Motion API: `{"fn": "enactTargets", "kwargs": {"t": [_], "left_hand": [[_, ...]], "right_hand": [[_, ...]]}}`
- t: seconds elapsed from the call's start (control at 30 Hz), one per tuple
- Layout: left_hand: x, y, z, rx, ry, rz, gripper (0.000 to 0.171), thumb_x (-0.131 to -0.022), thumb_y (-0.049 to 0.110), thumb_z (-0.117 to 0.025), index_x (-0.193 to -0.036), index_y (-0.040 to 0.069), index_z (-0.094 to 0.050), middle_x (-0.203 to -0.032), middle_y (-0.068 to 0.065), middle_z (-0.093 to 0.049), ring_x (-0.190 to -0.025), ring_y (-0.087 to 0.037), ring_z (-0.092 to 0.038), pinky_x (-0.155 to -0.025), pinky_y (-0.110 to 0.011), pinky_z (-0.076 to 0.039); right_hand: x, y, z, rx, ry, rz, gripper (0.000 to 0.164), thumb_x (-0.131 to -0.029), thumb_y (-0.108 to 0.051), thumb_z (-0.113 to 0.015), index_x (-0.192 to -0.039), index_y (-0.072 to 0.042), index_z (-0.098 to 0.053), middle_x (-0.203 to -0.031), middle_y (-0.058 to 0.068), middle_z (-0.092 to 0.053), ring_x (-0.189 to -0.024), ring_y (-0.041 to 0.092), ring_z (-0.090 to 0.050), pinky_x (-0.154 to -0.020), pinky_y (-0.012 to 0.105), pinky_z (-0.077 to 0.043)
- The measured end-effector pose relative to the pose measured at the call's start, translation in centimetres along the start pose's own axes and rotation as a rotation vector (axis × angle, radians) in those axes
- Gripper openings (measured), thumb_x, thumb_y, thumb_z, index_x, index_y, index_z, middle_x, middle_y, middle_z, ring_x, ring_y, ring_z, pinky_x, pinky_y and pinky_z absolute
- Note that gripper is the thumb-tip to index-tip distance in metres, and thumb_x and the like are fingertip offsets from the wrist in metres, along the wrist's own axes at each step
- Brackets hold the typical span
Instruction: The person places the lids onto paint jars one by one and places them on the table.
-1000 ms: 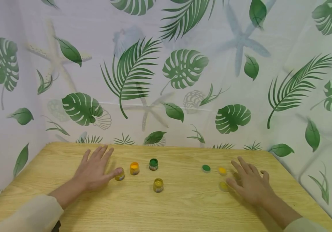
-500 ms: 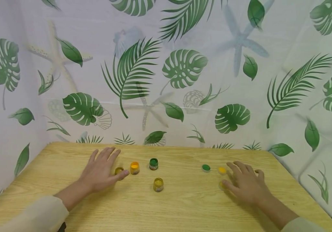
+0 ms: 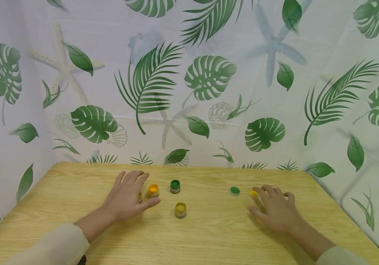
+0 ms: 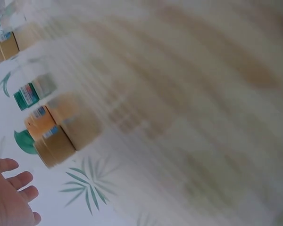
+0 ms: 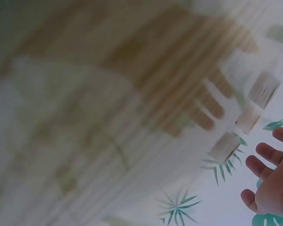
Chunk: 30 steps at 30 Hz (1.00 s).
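Note:
My left hand (image 3: 127, 198) hovers with fingers spread beside the small paint jars, palm down. Its thumb reaches in front of the orange jar (image 3: 153, 191), and it hides most of a mustard jar (image 4: 54, 146). Farther right stand an uncapped green jar (image 3: 175, 186) and an open ochre-yellow jar (image 3: 181, 210). On the right side, my right hand (image 3: 277, 209) is held over the table, fingers loosely bent and holding nothing. By its fingertips lies a yellow-orange lid (image 3: 252, 193), partly covered. A green lid (image 3: 234, 191) lies left of that. Another yellowish lid is hidden by the right hand.
The jars and lids sit on a light wooden table (image 3: 209, 235). A white cloth (image 3: 176, 92) printed with green leaves hangs behind and along both sides. Both wrist views show a glossy, reflecting tabletop.
My left hand has moved right, covering the mustard jar. My right hand has shifted slightly left, now hiding one yellow lid and part of the yellow-orange one. The jars have stayed put.

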<state>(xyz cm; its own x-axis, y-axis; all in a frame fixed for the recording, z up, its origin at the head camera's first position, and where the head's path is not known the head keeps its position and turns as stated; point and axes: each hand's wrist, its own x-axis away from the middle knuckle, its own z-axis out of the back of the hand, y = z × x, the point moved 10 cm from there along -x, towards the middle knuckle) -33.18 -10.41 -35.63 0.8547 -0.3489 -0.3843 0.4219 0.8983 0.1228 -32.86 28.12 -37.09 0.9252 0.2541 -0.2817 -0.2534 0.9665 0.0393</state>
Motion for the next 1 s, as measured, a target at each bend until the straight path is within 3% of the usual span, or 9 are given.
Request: {"fn": "enactTargets", "kwargs": {"t": [0.53, 0.73, 1.0], "left_hand": [[-1.2, 3.6, -0.8, 0.015, -0.034, -0.055, 0.089, -0.077, 0.08, -0.033, -0.129, 0.011, -0.052, -0.122, -0.006, -0.05, -0.119, -0.024, -0.042, -0.111, -0.048, -0.016], [-1.6, 5.4, -1.6, 0.006, -0.053, -0.091, 0.084, -0.077, 0.08, -0.035, -0.12, 0.011, -0.058, -0.111, -0.002, -0.053, -0.106, -0.022, -0.044, -0.098, -0.046, -0.03], [-1.7, 7.2, -3.1, 0.037, -0.137, -0.136, 0.075, -0.078, 0.076, -0.04, -0.115, 0.014, -0.06, -0.108, -0.001, -0.055, -0.101, -0.02, -0.045, -0.088, -0.042, -0.033]], "right_hand": [[-0.8, -1.9, -0.5, -0.008, -0.025, 0.016, 0.04, -0.085, -0.051, -0.055, -0.111, -0.02, -0.058, -0.108, -0.001, -0.057, -0.098, 0.022, -0.05, -0.073, 0.047, -0.031], [-1.1, -2.5, -0.7, -0.012, -0.036, 0.02, 0.038, -0.085, -0.05, -0.055, -0.109, -0.021, -0.058, -0.105, -0.003, -0.057, -0.095, 0.02, -0.049, -0.072, 0.045, -0.029], [-1.0, -2.8, -0.9, 0.025, -0.044, 0.044, 0.022, -0.081, -0.04, -0.056, -0.093, -0.022, -0.053, -0.083, -0.008, -0.045, -0.076, 0.014, -0.038, -0.067, 0.039, -0.025]]}}
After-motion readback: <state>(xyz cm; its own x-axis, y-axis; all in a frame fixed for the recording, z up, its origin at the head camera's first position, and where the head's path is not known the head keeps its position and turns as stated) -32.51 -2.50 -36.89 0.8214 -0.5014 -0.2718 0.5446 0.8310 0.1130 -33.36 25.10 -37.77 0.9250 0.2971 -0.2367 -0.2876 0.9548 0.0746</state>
